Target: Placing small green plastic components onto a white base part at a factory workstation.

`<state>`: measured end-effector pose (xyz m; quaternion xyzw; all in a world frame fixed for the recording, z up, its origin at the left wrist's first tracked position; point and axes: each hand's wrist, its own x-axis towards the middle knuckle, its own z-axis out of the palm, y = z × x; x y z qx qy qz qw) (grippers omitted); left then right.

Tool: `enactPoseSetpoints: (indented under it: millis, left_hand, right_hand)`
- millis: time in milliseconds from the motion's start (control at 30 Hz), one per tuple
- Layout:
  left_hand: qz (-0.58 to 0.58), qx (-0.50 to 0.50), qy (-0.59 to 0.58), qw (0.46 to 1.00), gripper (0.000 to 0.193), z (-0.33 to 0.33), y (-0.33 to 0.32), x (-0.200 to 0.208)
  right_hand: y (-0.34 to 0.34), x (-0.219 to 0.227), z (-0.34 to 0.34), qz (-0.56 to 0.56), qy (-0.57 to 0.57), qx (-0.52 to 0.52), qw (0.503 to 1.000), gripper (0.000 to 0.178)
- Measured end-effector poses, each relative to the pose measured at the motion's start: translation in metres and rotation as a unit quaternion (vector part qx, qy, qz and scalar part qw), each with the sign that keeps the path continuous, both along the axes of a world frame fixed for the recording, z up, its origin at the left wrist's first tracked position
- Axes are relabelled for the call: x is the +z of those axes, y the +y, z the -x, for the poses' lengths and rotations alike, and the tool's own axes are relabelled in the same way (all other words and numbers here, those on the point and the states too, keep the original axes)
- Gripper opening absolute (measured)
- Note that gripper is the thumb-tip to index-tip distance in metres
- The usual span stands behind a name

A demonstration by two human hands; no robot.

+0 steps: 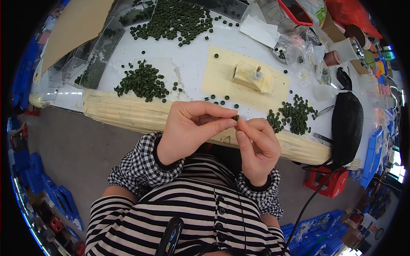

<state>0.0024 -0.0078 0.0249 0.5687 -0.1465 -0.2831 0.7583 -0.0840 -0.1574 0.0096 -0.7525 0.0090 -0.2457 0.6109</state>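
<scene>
Looks down on a bare left hand (185, 132) and right hand (259, 147), meeting at the near edge of a white worktable (190, 53). At the fingertips, a small dark green piece (235, 117), round and button-like. Left thumb and forefinger pinched nearly closed on the piece, remaining fingers curled behind. Right forefinger tip at the piece's right side, thumb slightly lower and a little apart; cannot tell of any firm grip from this hand.

Just beyond the fingers, a few loose green pieces (222, 103). To the left, a dense pile (141, 83) of similar pieces; to the right, a looser pile (297, 115); at the back, the largest heap (175, 19). Beyond the hands, on a yellowish sheet (215, 81), a wrapped block (250, 77) with a short upright peg. At far left, clear plastic bins (96, 64) beneath brown cardboard (77, 25). At right, a long black padded object (348, 128); below, a red stool (329, 182). On the forearms, checked sleeves (143, 160).
</scene>
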Motion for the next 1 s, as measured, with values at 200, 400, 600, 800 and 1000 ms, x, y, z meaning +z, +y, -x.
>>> enactPoseSetpoints:
  millis: [200,400,600,800,1000]
  left_hand:
    - [0.016,-0.012,0.04,0.999,0.017,-0.001,-0.002,0.002]
    - [0.003,0.006,-0.054,0.998,0.016,0.001,-0.003,-0.006]
    - [-0.035,-0.008,-0.223,0.974,0.016,-0.004,0.002,-0.006]
    - [0.019,-0.054,-0.045,0.997,0.017,-0.006,0.005,-0.007]
    - [-0.01,-0.024,-0.113,0.993,0.018,-0.005,0.002,-0.003]
  right_hand:
    - [-0.001,-0.002,0.001,-0.002,-0.009,-0.003,1.0,0.029]
    - [-0.002,-0.002,0.003,-0.012,0.005,0.008,1.0,0.028]
    - [-0.004,-0.002,0.001,-0.013,-0.027,0.042,0.999,0.031]
    - [-0.011,0.001,0.0,0.095,-0.065,0.04,0.993,0.034]
    - [-0.007,-0.001,0.004,0.036,-0.021,0.025,0.999,0.032]
